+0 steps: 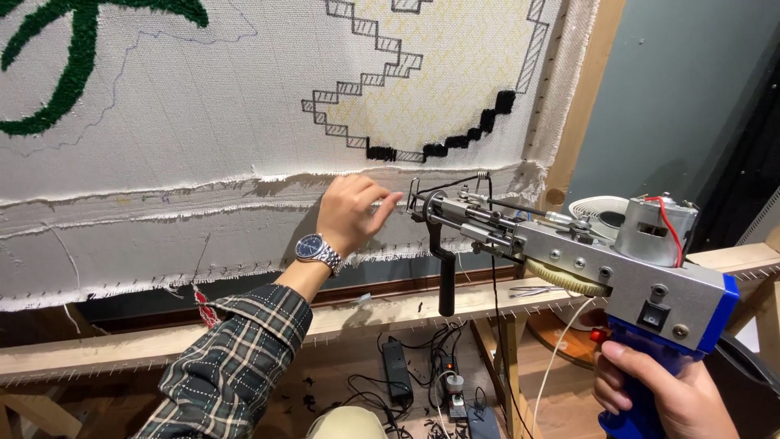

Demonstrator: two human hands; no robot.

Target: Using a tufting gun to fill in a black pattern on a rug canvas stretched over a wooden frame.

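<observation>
One tufting gun (569,244), two hands. My right hand (666,390) has its grip clenched around the gun's blue handle, low at the right. The gun is grey metal with a black front handle hanging down, a motor with a red wire on top, and its needle end pointing left. My left hand (351,213), wristwatch (317,249) on, pinches at that needle tip. Behind stretches pale cloth (203,122) on a wooden frame (581,106), bearing one green tufted shape and a black stepped outline; cables (414,374) lie on the floor below.
</observation>
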